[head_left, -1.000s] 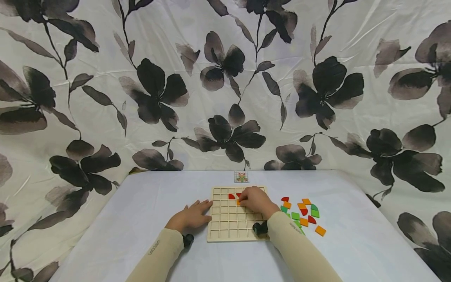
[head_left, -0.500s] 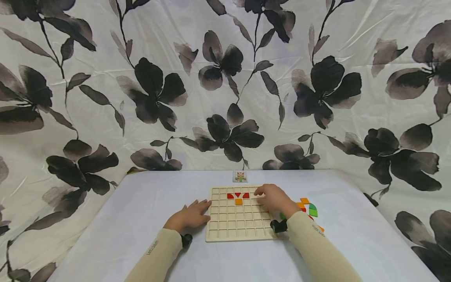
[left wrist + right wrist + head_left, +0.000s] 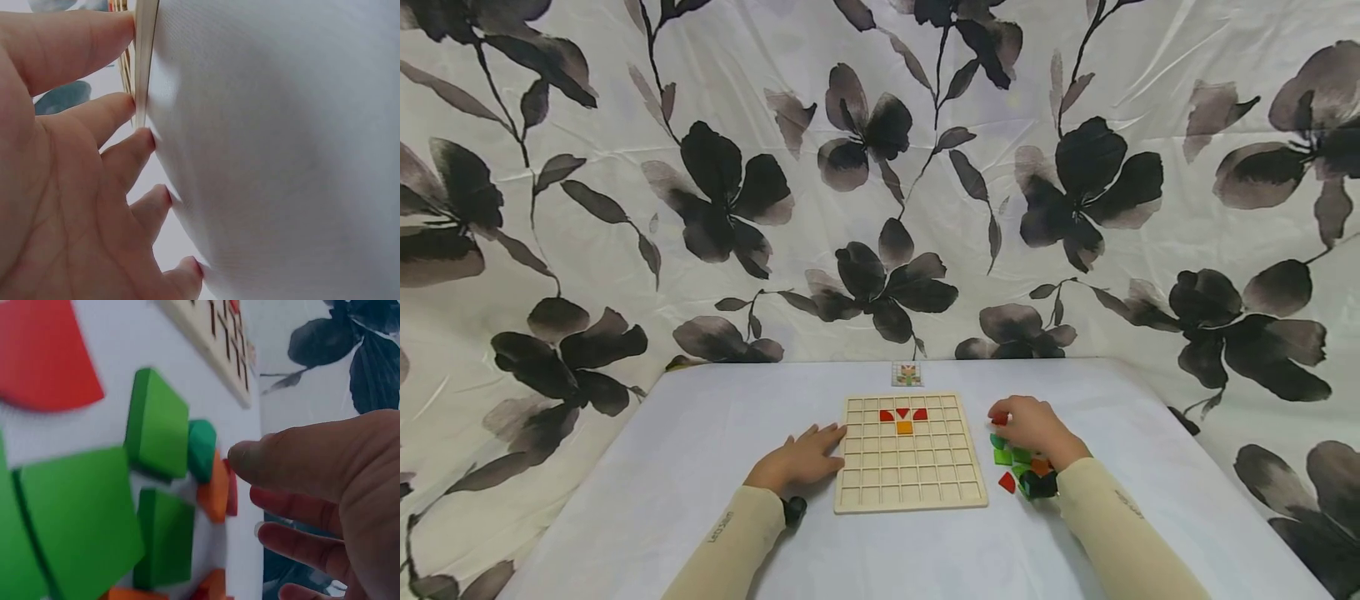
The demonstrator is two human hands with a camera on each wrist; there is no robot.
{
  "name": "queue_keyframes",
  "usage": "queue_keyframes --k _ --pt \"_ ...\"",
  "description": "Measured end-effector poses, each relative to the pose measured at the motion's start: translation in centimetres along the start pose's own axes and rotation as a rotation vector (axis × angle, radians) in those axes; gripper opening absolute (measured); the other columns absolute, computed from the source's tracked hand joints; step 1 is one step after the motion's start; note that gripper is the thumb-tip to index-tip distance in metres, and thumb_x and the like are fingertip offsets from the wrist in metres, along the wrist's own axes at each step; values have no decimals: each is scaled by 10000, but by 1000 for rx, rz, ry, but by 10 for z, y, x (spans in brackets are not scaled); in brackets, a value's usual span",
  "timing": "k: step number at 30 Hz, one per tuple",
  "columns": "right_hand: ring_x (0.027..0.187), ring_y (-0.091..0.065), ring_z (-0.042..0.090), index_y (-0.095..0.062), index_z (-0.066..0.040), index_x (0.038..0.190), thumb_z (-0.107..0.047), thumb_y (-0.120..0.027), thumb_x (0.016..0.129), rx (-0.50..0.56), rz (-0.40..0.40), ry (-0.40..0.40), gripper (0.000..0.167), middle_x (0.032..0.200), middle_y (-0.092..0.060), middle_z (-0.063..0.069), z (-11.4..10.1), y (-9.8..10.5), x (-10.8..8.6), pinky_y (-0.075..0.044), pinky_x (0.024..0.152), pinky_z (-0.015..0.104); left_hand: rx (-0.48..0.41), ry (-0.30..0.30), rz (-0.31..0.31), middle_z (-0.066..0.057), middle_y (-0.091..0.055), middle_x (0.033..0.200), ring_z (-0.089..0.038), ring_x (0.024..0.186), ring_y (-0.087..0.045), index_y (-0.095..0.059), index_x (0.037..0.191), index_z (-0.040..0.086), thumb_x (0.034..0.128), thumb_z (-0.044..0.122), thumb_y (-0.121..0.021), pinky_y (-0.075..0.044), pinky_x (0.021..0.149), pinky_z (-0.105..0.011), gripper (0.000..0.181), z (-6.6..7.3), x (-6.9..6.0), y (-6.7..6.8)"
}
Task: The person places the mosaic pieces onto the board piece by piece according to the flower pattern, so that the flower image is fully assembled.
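Note:
A light wooden grid board lies on the table. Two red quarter-round tiles flank a red triangle tile in one upper row, and an orange square tile sits just below. My left hand rests at the board's left edge, fingers spread, thumb and fingertips touching the rim or table. My right hand is over the loose tiles right of the board. Its fingertips are at a red tile; in the right wrist view thumb and fingers stand apart. Palm and wrist hide part of the pile.
Loose green tiles, a teal-green one and an orange one lie close together near the right hand. A red quarter-round tile lies nearer the front. A small patterned card is at the table's back edge.
My right hand has left the board and moved right to the loose tiles, uncovering the red tiles and orange square. The left hand stays at the board's left edge.

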State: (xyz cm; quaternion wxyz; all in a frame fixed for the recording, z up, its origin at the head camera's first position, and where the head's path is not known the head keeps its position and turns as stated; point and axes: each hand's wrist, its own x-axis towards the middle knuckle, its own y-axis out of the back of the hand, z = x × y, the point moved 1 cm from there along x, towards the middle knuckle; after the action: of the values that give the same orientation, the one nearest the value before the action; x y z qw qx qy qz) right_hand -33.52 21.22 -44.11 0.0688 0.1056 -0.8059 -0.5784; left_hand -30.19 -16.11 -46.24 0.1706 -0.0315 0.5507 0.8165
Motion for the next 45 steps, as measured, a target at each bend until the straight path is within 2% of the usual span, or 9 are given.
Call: queue_keyframes --k 7,17,22,29,36,45 --pt "891 -608 193 -721 -155 1070 -199 -683 848 -89 -26 -58 229 996 -712 2 14 -5 -2 -394 880 508 0 -3 2 -84 -332 1577 -394 1480 -200 -384 1496 150 943 332 -557 -103 1137 -703 607 -1 0 1" --pt "860 -586 186 -720 -141 1049 -173 -703 822 -66 -19 -86 230 992 -714 -2 14 -5 0 -396 913 516 -2 -16 4 -77 -332 1578 -401 1478 -202 -380 1497 145 943 328 -545 -107 1137 -701 606 -2 3 2" --pt "918 -592 211 -724 -123 1061 -176 -714 801 -36 -11 -99 266 1013 -708 15 8 -2 1 -387 943 509 1 -16 7 -74 -335 1577 -399 1478 -201 -382 1496 147 944 329 -544 -110 1140 -696 604 -2 2 3" --pt "946 -608 204 -742 -145 1043 -184 -725 780 24 37 10 266 989 -698 -11 -14 -6 8 -406 903 491 -5 -11 0 -77 -331 1578 -398 1479 -197 -382 1496 150 945 333 -547 -97 1139 -700 604 -3 2 3" --pt "978 -595 201 -735 -164 1062 -132 -693 781 131 19 68 287 992 -672 -44 -44 -20 17 -394 964 507 -8 -6 2 -70 -338 1575 -395 1478 -203 -387 1494 155 940 334 -554 -103 1141 -696 606 -5 2 -1" --pt "1099 -602 233 -745 -180 1066 -133 -687 816 131 7 127 261 1083 -704 -33 -70 -37 31 -384 998 522 -5 -16 4 -71 -337 1575 -394 1478 -205 -387 1494 157 938 337 -554 -109 1141 -695 608 -4 1 -1"
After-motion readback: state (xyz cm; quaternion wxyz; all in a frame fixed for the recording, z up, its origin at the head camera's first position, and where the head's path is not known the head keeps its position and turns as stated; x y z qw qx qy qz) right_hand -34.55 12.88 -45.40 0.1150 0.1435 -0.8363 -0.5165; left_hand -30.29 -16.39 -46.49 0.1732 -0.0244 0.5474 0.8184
